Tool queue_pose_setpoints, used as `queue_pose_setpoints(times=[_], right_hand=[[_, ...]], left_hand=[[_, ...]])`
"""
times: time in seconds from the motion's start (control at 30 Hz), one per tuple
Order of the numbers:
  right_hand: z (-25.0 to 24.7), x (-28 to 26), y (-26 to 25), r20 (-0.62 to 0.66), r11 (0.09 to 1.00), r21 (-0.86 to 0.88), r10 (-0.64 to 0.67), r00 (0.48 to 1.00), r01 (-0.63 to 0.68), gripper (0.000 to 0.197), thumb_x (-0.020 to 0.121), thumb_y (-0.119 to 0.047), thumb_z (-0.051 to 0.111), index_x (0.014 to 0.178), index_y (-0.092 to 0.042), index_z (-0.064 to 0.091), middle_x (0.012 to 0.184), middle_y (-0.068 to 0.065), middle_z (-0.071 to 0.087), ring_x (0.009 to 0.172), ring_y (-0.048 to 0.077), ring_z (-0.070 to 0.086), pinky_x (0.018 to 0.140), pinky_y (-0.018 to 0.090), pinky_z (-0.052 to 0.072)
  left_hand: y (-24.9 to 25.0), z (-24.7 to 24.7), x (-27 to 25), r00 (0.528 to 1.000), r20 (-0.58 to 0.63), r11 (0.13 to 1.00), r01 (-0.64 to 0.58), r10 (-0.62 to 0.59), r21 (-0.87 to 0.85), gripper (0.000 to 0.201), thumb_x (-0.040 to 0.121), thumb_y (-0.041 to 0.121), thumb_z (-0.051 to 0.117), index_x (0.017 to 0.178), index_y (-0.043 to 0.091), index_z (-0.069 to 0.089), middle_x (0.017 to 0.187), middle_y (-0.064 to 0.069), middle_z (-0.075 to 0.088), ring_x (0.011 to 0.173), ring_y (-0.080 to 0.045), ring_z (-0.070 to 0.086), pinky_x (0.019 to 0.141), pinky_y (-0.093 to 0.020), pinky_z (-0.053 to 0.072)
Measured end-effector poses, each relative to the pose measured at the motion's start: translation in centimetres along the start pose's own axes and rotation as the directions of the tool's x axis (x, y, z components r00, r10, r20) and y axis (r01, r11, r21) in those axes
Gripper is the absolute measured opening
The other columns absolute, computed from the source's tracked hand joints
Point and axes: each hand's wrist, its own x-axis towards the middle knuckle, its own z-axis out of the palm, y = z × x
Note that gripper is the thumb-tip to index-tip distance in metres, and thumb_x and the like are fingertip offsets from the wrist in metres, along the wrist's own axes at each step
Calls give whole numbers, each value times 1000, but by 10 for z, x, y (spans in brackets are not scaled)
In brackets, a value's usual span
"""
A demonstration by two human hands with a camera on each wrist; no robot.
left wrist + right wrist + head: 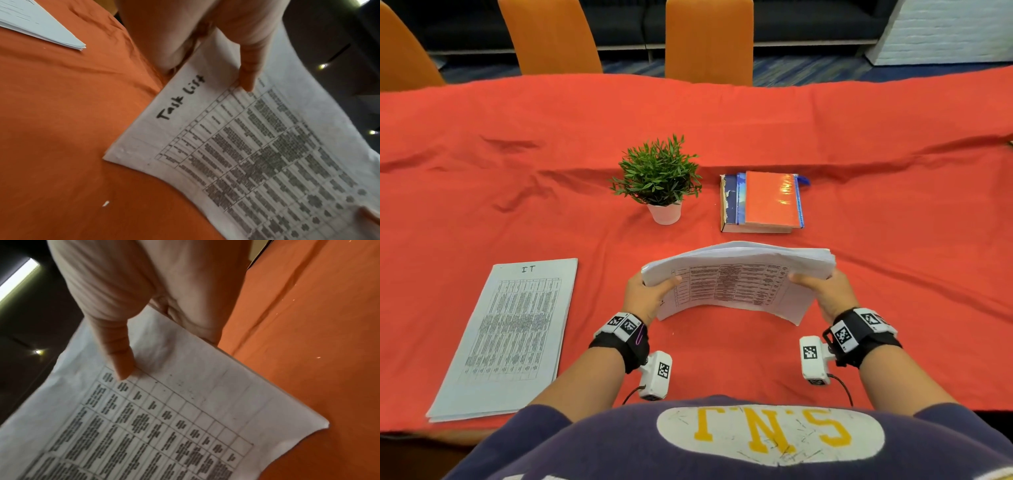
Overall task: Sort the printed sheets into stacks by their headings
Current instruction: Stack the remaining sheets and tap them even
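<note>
I hold a thick bundle of printed sheets (736, 274) on edge above the red tablecloth, its long edge down. My left hand (650, 291) grips its left end and my right hand (822, 291) grips its right end, each thumb on the near face. The nearest sheet (257, 154) carries a table and the handwritten heading "Task List"; the right wrist view shows the far end of that sheet (174, 418). A flat stack headed "IT" (513, 335) lies on the cloth at the left, and its corner (41, 27) shows in the left wrist view.
A potted green plant (659, 178) stands behind the bundle at the centre. A pile of books (763, 202) with an orange cover on top lies to its right. Orange chairs (709, 41) line the table's far side. Red cloth (722, 359) covers the table.
</note>
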Motion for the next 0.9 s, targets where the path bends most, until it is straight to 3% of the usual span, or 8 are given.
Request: queue_pose_setpoints(times=[0.17,0.3,0.4,0.47,0.53,0.63,0.73,0.9], right_hand=[[-5,1,-12,-29,985,-168,-34,999,28,79,61,-1,85,127,-19,48,120,1,62,114,22,57,103,44,44],[12,-1,-59,9,752,-571,-394,919,328,113,55,-19,91,147,-22,24,150,6,32,138,20,31,115,39,26],[52,-11,-93,267,498,-731,-420,867,466,94,60,-31,85,140,-36,37,142,-6,44,136,16,35,114,44,22],[72,-16,-104,362,415,-756,-377,852,505,48,71,-24,74,114,-42,60,112,-15,62,118,11,51,111,40,21],[78,-17,-110,394,485,-715,-314,864,503,16,79,-16,66,76,-32,66,72,-11,62,80,13,59,89,30,40],[67,-13,-109,354,719,-549,-262,898,426,23,80,-10,72,63,-19,60,59,-5,51,51,4,43,50,18,33],[50,-11,-102,306,890,-324,-223,926,322,13,78,-8,75,81,-20,70,73,-10,70,60,-5,61,70,18,50],[57,-13,-72,278,991,-69,-89,956,112,41,59,-30,86,95,-14,74,102,5,75,101,24,70,98,47,50]], left_hand=[[10,6,-2,999,7,999,-34,34,34,26,78,10,76,103,13,69,94,-4,72,82,-13,66,75,-27,50],[50,13,1,956,145,933,-283,255,224,17,81,9,70,88,25,70,89,-2,73,88,-22,68,81,-36,54],[86,19,-1,846,314,752,-529,431,392,11,81,16,68,74,24,64,70,7,65,68,-11,60,67,-31,47],[108,26,-6,777,386,645,-629,498,434,29,80,12,67,64,34,56,61,14,58,59,2,49,58,-25,37],[126,26,-10,766,386,639,-643,515,423,22,77,8,65,67,26,59,60,11,56,58,2,47,57,-21,35],[138,5,-5,789,285,684,-614,544,395,13,73,7,69,73,19,64,66,8,60,61,0,50,57,-18,39],[123,-19,9,878,163,844,-477,449,244,18,72,8,78,83,12,65,75,3,65,69,-7,56,67,-21,47],[81,6,2,961,109,967,-253,253,-13,15,88,8,64,100,17,64,96,4,70,89,-11,65,88,-36,50]])
